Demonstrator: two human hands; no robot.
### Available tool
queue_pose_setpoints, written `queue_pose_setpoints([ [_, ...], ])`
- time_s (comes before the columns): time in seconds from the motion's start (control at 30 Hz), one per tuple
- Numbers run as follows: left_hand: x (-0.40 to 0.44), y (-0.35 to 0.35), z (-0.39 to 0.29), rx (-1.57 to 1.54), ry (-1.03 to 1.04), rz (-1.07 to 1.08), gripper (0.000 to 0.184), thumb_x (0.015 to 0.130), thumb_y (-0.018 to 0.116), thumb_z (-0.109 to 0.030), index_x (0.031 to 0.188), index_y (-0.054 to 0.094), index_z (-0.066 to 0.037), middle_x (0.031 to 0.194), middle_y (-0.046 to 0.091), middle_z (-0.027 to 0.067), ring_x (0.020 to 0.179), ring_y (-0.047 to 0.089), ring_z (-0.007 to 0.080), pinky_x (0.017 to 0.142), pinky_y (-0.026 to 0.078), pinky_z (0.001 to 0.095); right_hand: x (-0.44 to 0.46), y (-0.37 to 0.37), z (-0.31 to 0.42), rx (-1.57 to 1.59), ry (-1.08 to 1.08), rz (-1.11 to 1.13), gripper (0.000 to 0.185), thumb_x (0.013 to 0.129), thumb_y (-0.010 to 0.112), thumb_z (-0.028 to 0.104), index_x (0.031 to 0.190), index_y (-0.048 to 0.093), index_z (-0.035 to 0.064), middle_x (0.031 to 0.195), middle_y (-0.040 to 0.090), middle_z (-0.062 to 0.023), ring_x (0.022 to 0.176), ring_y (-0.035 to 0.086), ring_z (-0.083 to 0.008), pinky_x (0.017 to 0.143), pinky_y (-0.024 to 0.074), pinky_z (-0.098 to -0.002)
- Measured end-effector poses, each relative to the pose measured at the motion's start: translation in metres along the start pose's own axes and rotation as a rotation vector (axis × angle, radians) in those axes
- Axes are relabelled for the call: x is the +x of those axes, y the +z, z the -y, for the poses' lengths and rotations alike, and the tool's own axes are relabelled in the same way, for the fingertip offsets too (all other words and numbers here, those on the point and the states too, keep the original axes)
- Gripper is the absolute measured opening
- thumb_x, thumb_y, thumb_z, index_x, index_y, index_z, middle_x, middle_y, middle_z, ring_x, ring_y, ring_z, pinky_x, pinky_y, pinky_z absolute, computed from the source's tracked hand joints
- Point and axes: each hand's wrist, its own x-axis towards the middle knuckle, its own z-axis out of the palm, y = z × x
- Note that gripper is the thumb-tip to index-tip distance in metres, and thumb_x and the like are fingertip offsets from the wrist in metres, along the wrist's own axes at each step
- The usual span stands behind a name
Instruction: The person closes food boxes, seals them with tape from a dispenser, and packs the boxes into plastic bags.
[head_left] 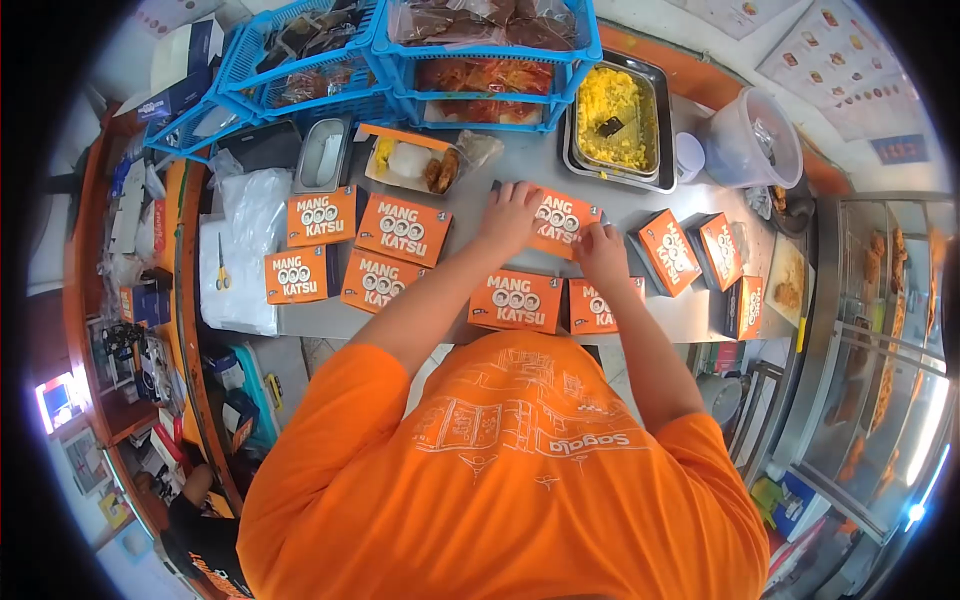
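Observation:
Both my hands are on one closed orange box with "Mang Katsu" print, near the middle of the metal table. My left hand lies on its left end, fingers spread. At its right end is my right hand, fingers bent against the edge; whether they grip it is hard to tell. Closed orange boxes stand around it: two by the table's front edge, a group at the left and several at the right. An open box behind holds rice, something yellow and brown fried pieces.
Blue stacked baskets with bagged food stand at the back. A metal tray of yellow food sits right of them, beside a clear bucket. Scissors lie on white plastic at left. A glass food cabinet stands right. Another person is lower left.

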Motion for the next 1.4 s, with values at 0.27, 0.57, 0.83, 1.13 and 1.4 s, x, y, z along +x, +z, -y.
queue_pose_setpoints([
  [0.27,-0.007,0.042,0.004,-0.510,-0.430,-0.253,0.071,0.077,0.079,-0.017,0.138,0.045,-0.002,0.132,0.047,0.0208,0.123,0.045,0.0391,0.106,0.038,0.0444,0.030,0.047,-0.008,0.765,0.613,-0.125,0.058,0.093,0.062,0.021,0.141,0.039,-0.0017,0.121,0.062,-0.0180,0.110,0.061,-0.0279,0.094,0.0472,-0.0377],
  [0.57,0.008,0.029,0.016,-0.650,-0.673,-0.081,0.064,0.081,0.074,-0.019,0.136,0.048,0.001,0.117,0.063,0.0235,0.115,0.061,0.0337,0.095,0.050,0.0439,0.044,0.037,-0.023,0.490,0.412,0.061,0.051,0.098,0.051,0.031,0.140,0.047,0.0014,0.119,0.065,-0.0197,0.108,0.064,-0.0314,0.087,0.0507,-0.0421],
  [0.83,0.014,-0.005,0.014,-0.639,-0.684,0.073,0.058,0.087,0.071,-0.029,0.134,0.051,-0.002,0.111,0.065,0.0246,0.098,0.068,0.0347,0.088,0.052,0.0434,0.052,-0.016,-0.006,0.176,0.434,0.223,0.055,0.093,0.054,0.046,0.122,0.062,-0.0008,0.104,0.069,-0.0257,0.103,0.065,-0.0417,0.088,0.0496,-0.0457],
  [1.13,-0.008,0.017,0.005,-0.585,-0.759,0.251,0.064,0.098,0.054,-0.032,0.150,0.030,-0.006,0.130,0.055,0.0278,0.119,0.055,0.0438,0.097,0.046,0.0472,0.032,0.025,-0.009,0.389,0.407,0.225,0.063,0.099,0.047,0.040,0.138,0.040,-0.0081,0.120,0.060,-0.0332,0.114,0.057,-0.0465,0.095,0.0451,-0.0479],
  [1.4,-0.011,0.015,0.031,0.263,0.134,-0.013,0.070,0.093,0.059,-0.038,0.153,0.031,-0.014,0.157,0.025,0.0181,0.145,0.022,0.0384,0.117,0.024,0.0526,0.039,0.035,-0.014,-0.037,0.005,-0.036,0.074,0.098,0.051,0.042,0.151,0.024,-0.0016,0.151,0.035,-0.0223,0.139,0.034,-0.0390,0.108,0.0313,-0.0548],
])
